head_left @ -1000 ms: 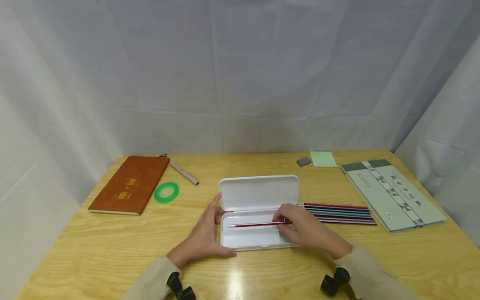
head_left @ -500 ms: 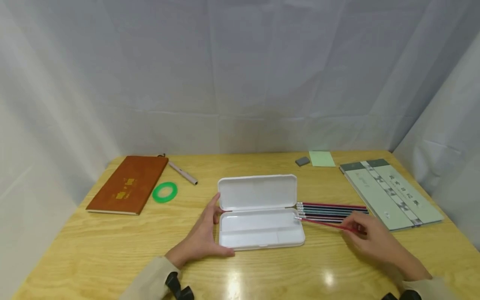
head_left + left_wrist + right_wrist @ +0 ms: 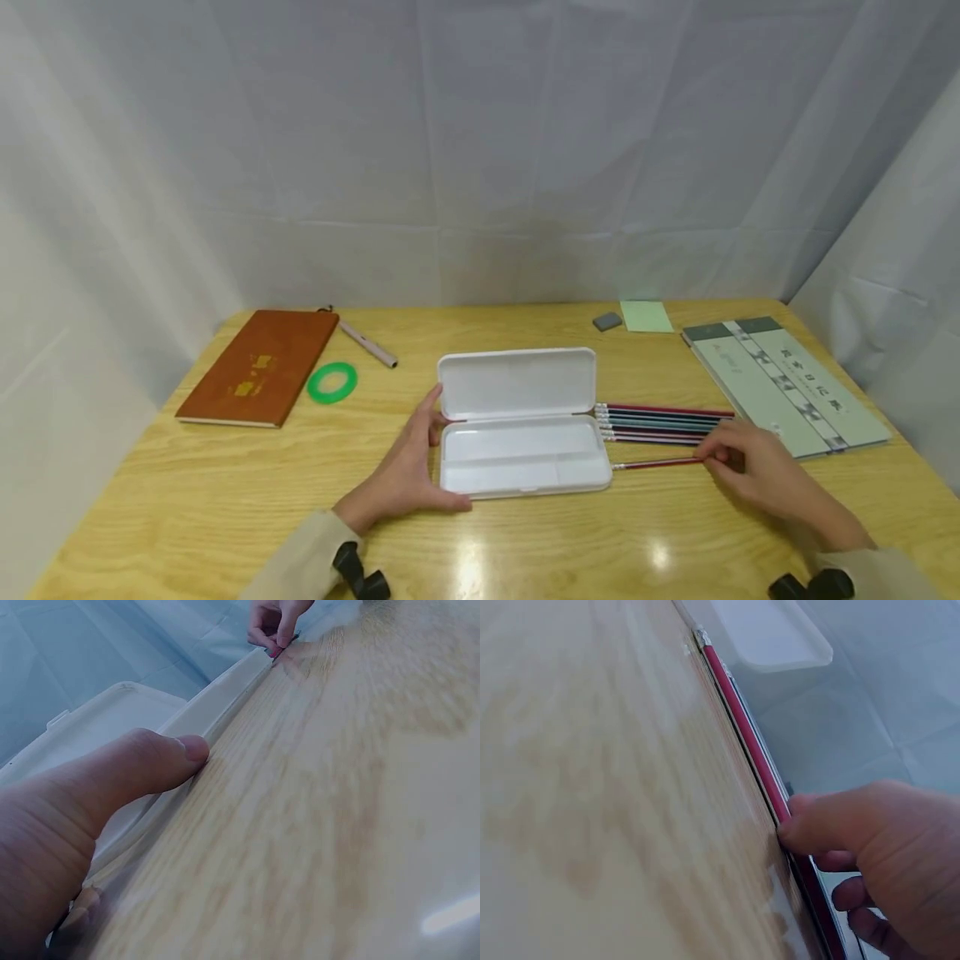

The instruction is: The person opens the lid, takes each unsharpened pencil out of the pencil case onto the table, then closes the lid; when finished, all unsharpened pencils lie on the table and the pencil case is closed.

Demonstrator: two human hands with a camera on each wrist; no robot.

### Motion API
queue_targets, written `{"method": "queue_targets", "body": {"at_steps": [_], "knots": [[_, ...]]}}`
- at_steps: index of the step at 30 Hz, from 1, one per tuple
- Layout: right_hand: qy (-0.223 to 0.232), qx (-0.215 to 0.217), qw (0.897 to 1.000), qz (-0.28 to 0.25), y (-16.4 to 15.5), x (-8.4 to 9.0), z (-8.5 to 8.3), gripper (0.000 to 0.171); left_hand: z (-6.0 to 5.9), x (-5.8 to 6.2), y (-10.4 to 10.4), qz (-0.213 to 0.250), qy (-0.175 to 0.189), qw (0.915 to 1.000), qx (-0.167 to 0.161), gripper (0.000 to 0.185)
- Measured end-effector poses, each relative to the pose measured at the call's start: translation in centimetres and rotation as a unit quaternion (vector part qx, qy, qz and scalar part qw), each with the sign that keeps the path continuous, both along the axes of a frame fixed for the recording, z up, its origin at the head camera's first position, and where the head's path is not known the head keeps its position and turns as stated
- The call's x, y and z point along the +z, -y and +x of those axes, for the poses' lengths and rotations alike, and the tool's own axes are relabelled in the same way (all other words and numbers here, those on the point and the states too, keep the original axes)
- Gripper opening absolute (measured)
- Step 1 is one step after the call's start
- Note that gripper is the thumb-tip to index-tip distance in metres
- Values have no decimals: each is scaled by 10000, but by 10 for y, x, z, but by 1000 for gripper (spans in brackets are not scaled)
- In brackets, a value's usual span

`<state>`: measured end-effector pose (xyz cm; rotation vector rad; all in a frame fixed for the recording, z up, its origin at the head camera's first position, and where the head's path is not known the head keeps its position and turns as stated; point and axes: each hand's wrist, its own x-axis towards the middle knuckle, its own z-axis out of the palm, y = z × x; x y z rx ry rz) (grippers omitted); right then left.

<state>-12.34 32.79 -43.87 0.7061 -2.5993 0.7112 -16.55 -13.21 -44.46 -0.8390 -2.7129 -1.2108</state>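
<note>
An open white pencil case (image 3: 517,472) lies on the table, its lid (image 3: 517,383) raised at the back. No pencils show inside. My left hand (image 3: 401,471) grips the case's left end; in the left wrist view the thumb (image 3: 169,759) lies against the front edge. To the right of the case, my right hand (image 3: 757,471) pinches a dark red pencil (image 3: 656,463) between thumb and fingers, its eraser end toward the case. In the right wrist view the red pencil (image 3: 742,724) lies close along the tabletop. Behind it is a row of several pencils (image 3: 660,423), side by side.
At left lie a brown notebook (image 3: 258,367), a green tape ring (image 3: 332,383) and a pale pen (image 3: 367,343). A grey eraser (image 3: 607,322) and green sticky notes (image 3: 647,317) are at the back. A pale green notebook (image 3: 787,387) lies at right, behind my right hand.
My right hand has carried the red pencil from over the case to the right, then down in front of the pencil row. The left hand stays on the case.
</note>
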Motion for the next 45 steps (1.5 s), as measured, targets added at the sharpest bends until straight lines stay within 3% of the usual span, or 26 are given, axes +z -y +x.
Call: {"method": "queue_targets", "body": {"at_steps": [8, 15, 24, 27, 31, 34, 38, 42, 45], "knots": [[854, -306, 9959, 22, 9, 3, -8, 26, -1, -3, -1, -32, 0, 10000, 4, 144], [815, -604, 9937, 486, 12, 4, -15, 17, -1, -2, -1, -33, -13, 10000, 6, 144], [856, -508, 9928, 665, 31, 15, -26, 21, 1, -1, -3, -44, 7, 10000, 19, 144], [919, -401, 9938, 471, 45, 24, -36, 19, 1, -1, -4, -26, 57, 10000, 1, 144], [1132, -82, 9935, -125, 73, 36, -53, 38, 2, 1, -3, 10, 118, 9999, 29, 145], [1438, 288, 9866, -721, 95, 44, -65, 45, 4, 2, 0, 25, 92, 9999, 134, 146], [1817, 563, 9740, -1234, 110, 51, -71, 40, 4, 2, 1, 37, 117, 9998, 148, 146], [1901, 678, 9694, -1398, 106, 48, -66, 22, 2, 2, -1, 23, 244, 9997, 75, 145], [1926, 1094, 9653, -1386, 100, 41, -60, 16, 2, 3, 0, 72, 377, 9992, 79, 144]]}}
